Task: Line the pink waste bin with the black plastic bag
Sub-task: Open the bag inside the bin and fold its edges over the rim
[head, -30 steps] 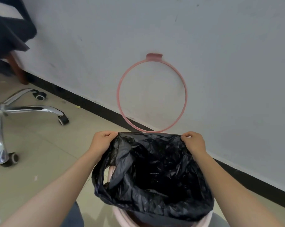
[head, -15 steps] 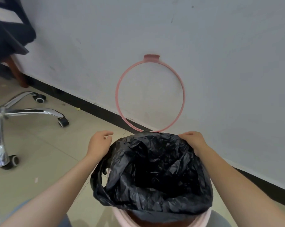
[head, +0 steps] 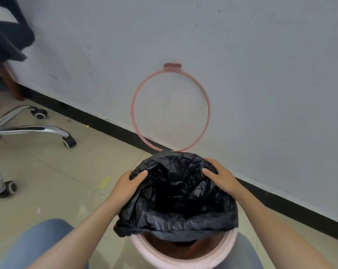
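Observation:
The black plastic bag (head: 176,199) sits open-mouthed in the pink waste bin (head: 185,257), whose near rim shows bare below the bag's edge. The bag's far edge is draped over the bin's far side. My left hand (head: 128,184) grips the bag's left rim, thumb inside the opening. My right hand (head: 219,176) presses down on the bag's right far rim with fingers spread over the plastic. The bin's far rim is hidden under the bag.
A pink ring (head: 171,107) leans upright against the grey wall just behind the bin. A chrome office-chair base (head: 28,131) with castors stands on the tiled floor at left. My jeans-clad knee (head: 40,243) is at lower left. A black skirting (head: 98,121) runs along the wall.
Both hands have come down and nearer, pulling the bag's far edge over the bin's far rim. The right hand went from pinching the edge to pressing flat on it.

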Available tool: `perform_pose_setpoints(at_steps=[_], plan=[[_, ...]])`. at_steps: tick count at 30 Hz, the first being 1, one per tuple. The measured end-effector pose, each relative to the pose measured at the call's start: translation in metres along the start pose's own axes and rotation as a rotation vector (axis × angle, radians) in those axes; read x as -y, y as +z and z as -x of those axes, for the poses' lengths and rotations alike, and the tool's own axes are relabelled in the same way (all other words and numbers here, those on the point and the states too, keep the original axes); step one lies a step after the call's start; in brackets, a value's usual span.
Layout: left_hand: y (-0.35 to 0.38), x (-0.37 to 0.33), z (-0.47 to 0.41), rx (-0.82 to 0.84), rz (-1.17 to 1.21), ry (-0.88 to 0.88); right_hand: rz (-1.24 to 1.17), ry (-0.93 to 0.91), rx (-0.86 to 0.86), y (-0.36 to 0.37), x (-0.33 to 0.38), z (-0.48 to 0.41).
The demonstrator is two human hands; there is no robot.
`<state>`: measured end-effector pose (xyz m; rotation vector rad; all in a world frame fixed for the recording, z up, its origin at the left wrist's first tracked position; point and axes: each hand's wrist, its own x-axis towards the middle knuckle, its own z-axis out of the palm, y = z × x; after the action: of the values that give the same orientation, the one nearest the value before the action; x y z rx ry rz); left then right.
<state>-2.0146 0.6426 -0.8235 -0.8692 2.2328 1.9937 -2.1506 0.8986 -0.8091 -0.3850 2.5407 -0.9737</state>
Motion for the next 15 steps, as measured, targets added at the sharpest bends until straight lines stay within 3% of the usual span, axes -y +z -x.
perform_pose_setpoints(at_steps=[4, 6, 8, 9, 11, 13, 15], plan=[[-0.004, -0.001, 0.008, 0.025, 0.236, -0.158, -0.12, 0.126, -0.07, -0.002, 0.003, 0.002], [-0.008, 0.0, 0.013, -0.152, 0.107, -0.028, 0.002, 0.099, -0.267, -0.005, 0.005, 0.015], [-0.019, 0.001, 0.031, -0.318, -0.142, 0.215, 0.13, -0.073, -0.428, -0.007, 0.006, 0.042], [-0.023, 0.002, 0.044, -0.311, -0.262, 0.345, 0.175, -0.179, -0.448, -0.005, 0.006, 0.061], [-0.026, 0.009, 0.07, -0.108, -0.532, 0.477, 0.264, -0.355, -0.396, 0.002, 0.002, 0.101], [-0.023, 0.023, 0.089, 0.102, -0.788, 0.454, 0.392, -0.473, -0.314, 0.014, -0.012, 0.133], [-0.019, 0.036, 0.098, 0.228, -0.872, 0.372, 0.473, -0.475, -0.246, 0.027, -0.028, 0.151]])
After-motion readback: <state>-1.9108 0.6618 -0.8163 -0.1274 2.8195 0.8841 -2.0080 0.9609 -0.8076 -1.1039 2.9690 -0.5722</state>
